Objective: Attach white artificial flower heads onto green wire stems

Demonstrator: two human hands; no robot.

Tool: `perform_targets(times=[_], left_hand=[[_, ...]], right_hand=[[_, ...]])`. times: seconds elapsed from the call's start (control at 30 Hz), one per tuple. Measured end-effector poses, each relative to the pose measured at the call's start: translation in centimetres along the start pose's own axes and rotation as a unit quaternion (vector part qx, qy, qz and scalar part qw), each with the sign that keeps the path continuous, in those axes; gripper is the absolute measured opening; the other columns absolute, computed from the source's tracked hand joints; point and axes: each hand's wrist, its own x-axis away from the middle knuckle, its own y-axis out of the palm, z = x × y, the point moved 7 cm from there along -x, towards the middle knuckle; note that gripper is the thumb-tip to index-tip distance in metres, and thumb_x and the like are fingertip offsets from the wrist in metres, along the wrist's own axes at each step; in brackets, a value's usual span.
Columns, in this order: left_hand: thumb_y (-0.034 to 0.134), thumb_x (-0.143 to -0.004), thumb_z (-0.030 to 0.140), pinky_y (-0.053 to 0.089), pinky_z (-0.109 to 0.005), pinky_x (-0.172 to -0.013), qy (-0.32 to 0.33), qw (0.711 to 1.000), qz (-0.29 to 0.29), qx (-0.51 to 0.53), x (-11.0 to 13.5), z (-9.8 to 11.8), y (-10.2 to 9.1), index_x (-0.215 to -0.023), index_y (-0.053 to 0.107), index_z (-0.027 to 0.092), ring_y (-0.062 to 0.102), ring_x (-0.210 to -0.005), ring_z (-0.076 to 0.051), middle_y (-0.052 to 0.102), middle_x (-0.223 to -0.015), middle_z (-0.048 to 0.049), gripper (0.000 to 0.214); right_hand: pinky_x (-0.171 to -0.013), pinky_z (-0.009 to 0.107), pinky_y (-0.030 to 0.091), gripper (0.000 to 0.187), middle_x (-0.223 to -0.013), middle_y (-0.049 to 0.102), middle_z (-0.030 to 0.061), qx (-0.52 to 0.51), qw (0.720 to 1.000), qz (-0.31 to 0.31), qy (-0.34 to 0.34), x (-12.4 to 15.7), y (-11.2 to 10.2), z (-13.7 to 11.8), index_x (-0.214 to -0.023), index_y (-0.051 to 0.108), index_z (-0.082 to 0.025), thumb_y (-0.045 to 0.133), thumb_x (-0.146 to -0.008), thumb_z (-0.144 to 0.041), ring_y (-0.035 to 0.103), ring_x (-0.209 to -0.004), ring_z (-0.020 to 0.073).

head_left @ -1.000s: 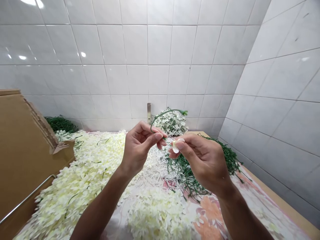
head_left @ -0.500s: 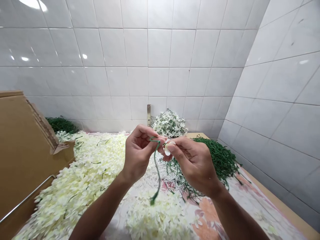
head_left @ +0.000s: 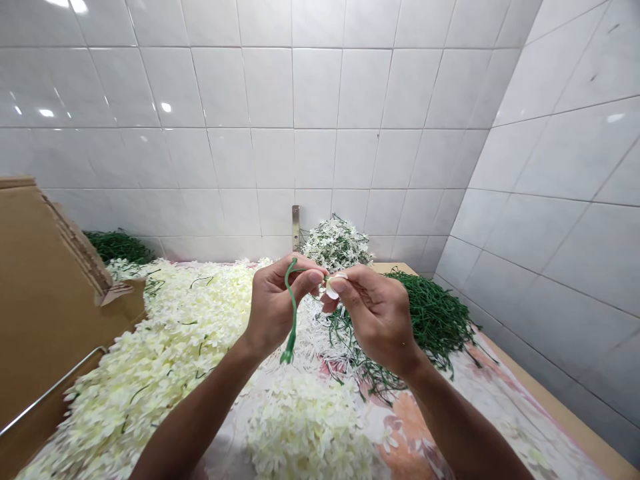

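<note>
My left hand (head_left: 277, 303) pinches a thin green artificial flower stem (head_left: 292, 313) between thumb and fingers; its thicker end dangles below the palm. My right hand (head_left: 377, 310) is closed on a small white artificial flower (head_left: 333, 287). Both sets of fingertips meet over the table, where stem and flower come together; the exact joint is partly hidden by the fingers. Below the hands sits a small heap of cream petals (head_left: 310, 427). Behind the right hand lies a pile of green stems (head_left: 435, 317).
A large mound of cream flowers (head_left: 195, 340) spreads over the left. White flowers on stems (head_left: 337, 243) are bunched at the back by the tiled wall (head_left: 315, 157). A cardboard box (head_left: 45, 287) stands at left, and more green stems (head_left: 117, 247) lie behind it. A floral cloth (head_left: 415, 427) covers the table.
The dangling stem has swung left and higher, its loop now standing above my left thumb. My right hand has shifted slightly left, still holding the flower.
</note>
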Motion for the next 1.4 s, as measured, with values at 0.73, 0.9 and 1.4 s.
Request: perform_targets(times=[0.73, 0.9, 1.4], left_hand=[[0.062, -0.087, 0.027, 0.048, -0.022, -0.043, 0.031, 0.996, -0.022, 0.079, 0.0, -1.6, 1.3, -0.075, 0.057, 0.016, 0.053, -0.045, -0.008, 0.052, -0.057, 0.0035, 0.017], [0.069, -0.081, 0.034, 0.045, -0.020, -0.041, 0.011, 1.000, -0.003, 0.003, -0.6, -1.1, 0.4, -0.070, 0.056, 0.015, 0.050, -0.047, -0.008, 0.053, -0.059, 0.0018, 0.025], [0.068, -0.082, 0.034, 0.044, -0.020, -0.046, -0.020, 1.000, -0.014, -0.005, -1.0, -1.7, -0.2, -0.069, 0.056, 0.015, 0.049, -0.050, -0.007, 0.054, -0.059, 0.0019, 0.025]], right_hand=[[-0.050, 0.022, 0.048, 0.024, -0.060, 0.058, -0.0023, -0.034, 0.998, 0.024, 0.044, -0.1, 0.9, 2.4, -0.073, 0.057, -0.018, 0.051, -0.093, -0.031, 0.055, -0.051, 0.0085], [-0.058, 0.025, 0.052, 0.032, -0.068, 0.063, 0.0011, -0.051, 0.994, -0.041, 0.088, -0.2, 1.4, 2.3, -0.078, 0.057, -0.016, 0.044, -0.096, -0.039, 0.062, -0.062, 0.0110], [-0.059, 0.027, 0.060, 0.025, -0.069, 0.066, 0.0020, -0.074, 0.990, -0.056, 0.109, -0.4, 1.5, 2.7, -0.079, 0.059, -0.015, 0.050, -0.093, -0.033, 0.066, -0.060, 0.0117]])
